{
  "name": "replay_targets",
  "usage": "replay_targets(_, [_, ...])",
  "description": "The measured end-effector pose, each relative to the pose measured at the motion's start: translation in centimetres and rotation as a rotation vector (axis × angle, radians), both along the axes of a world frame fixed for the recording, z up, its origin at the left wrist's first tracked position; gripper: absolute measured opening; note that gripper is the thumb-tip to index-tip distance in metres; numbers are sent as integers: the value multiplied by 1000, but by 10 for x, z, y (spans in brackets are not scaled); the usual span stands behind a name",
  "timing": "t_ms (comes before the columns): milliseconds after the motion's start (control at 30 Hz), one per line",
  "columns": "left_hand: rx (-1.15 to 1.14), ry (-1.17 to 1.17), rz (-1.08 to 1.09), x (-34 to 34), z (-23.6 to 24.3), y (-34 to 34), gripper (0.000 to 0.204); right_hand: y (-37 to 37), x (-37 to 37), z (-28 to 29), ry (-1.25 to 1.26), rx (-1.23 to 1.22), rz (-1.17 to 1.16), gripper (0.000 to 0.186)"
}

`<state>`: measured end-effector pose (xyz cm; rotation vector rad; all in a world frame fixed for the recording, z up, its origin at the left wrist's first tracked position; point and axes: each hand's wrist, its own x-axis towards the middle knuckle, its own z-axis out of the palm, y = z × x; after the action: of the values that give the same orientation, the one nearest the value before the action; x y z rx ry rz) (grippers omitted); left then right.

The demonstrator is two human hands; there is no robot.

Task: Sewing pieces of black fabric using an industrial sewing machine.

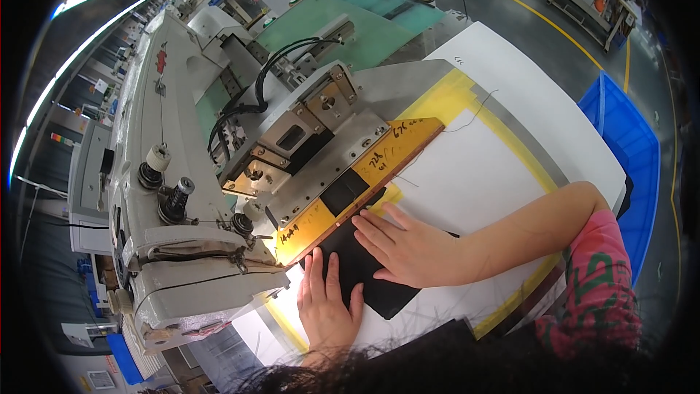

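A piece of black fabric [390, 296] lies on the white work surface, its far edge against an orange-yellow clamp plate [379, 160]. My left hand [328, 306] rests flat on the fabric's left part, fingers stretched toward the plate, near the sewing machine's head [197, 288]. Lying across the fabric's right side, my right hand [408, 248] has its fingers spread and their tips close to the plate's edge. Neither hand grips anything. A dark square [344, 192] shows within the plate. Part of the fabric is hidden under my hands.
The grey sewing machine [175, 175] fills the left, with thread spools [175, 201] on its side. Yellow tape [510, 131] borders the white surface, and loose threads lie on it. A blue bin [627, 153] stands at the right. Behind lies a green tabletop [321, 22].
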<state>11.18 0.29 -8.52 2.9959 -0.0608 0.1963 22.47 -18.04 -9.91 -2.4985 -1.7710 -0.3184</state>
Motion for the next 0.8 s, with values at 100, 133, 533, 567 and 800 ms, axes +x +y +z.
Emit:
replay_targets(100, [-7, -16, -12, 1, 0, 0, 60, 0, -1, 1, 1, -23, 0, 63])
replay_targets(133, [-1, -17, -13, 1, 1, 0, 61, 0, -1, 1, -28, 5, -12, 63])
replay_targets(533, [94, -46, 5, 4, 5, -3, 58, 6, 6, -6, 63, 57, 24, 69])
replay_targets(567, [111, -42, -13, 5, 6, -3, 57, 6, 6, -6, 84, 68, 15, 69])
replay_targets(800, [29, -25, -208, 25, 11, 0, 53, 7, 6, -6, 159, 31, 16, 72])
